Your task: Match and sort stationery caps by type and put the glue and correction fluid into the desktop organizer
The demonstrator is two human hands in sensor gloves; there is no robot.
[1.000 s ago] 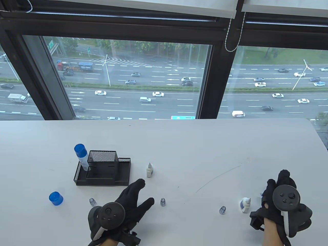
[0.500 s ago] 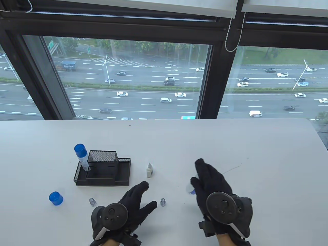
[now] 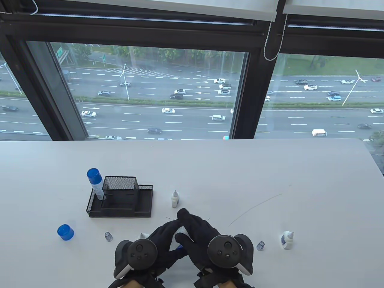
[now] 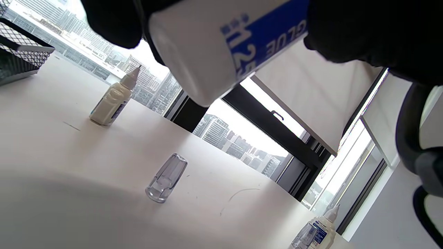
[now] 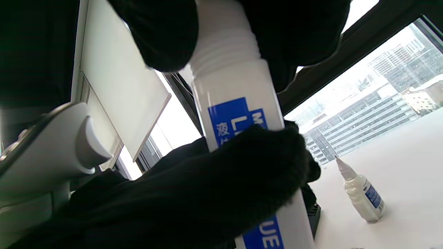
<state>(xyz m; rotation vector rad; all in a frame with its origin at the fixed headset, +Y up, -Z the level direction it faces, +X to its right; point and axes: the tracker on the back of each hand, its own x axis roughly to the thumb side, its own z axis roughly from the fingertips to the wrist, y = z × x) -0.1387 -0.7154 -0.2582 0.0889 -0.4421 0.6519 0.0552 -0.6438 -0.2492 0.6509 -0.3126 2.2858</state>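
1. Table view looks down from above and behind both hands, facing the window (image 3: 150, 90).
2. Left wrist view sits low, tilted, close under the left hand.
3. Right wrist view likewise; both share the glue bottle (image 4: 214, 45) between the hands.

Glue bottle (image 5: 235, 103) was white w/ blue label & white lettering; gloves on left hand (image 3: 162, 240) & right hand (image 3: 198, 231) were black; organizer (image 3: 120, 198) black mesh; glue stick (image 3: 95, 180) in it white w/ blue cap; loose cap (image 3: 65, 232) blue; small caps (image 4: 166, 178) clear greyish; correction fluid (image 3: 287, 240) white w/ blue label; table (image 3: 240, 180) white.
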